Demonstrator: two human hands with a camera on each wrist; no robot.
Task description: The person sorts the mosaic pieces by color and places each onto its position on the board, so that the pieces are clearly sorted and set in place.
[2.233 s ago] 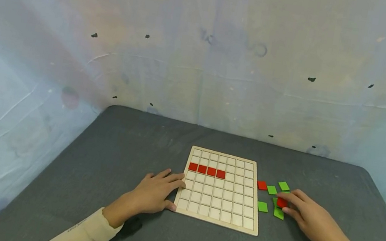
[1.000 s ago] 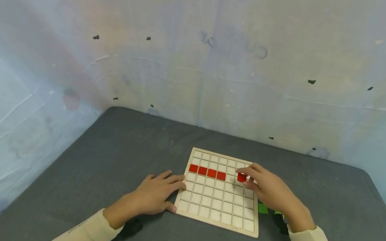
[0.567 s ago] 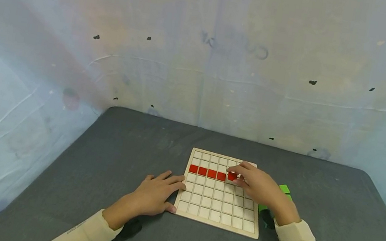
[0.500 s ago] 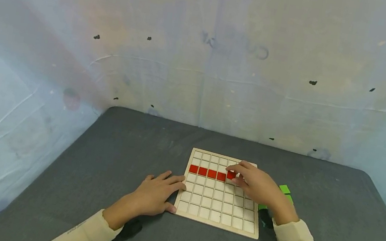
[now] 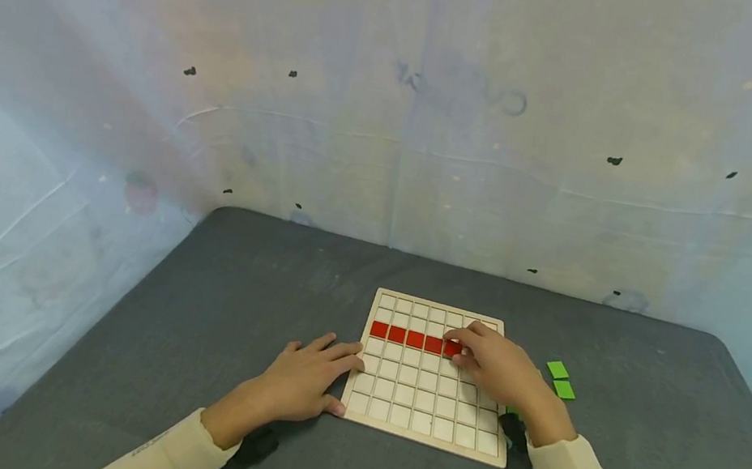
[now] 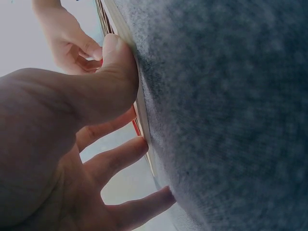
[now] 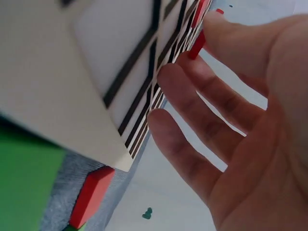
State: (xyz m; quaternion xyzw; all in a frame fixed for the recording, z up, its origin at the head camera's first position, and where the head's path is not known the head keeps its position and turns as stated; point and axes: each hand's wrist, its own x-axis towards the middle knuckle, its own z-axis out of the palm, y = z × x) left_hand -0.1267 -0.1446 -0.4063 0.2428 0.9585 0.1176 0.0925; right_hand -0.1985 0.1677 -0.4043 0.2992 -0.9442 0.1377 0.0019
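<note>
A dark grey cloth-covered table [image 5: 266, 275] fills the lower frame. Below centre, the spread left hand [image 5: 303, 377] touches the left edge of a pale wooden grid board [image 5: 424, 441]; right of that, the right hand [image 5: 504, 370] pinches a red square tile [image 5: 451, 349] beside four matching tiles [image 5: 414, 340]. Green square tiles [image 5: 564, 390] lie farther right.

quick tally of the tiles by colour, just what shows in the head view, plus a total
Red tiles: 5 (four set in a row on the board, one pinched by the right hand)
Green tiles: 3 (one only a sliver)
Total: 8; the right wrist view shows another red tile off the board, not counted
</note>
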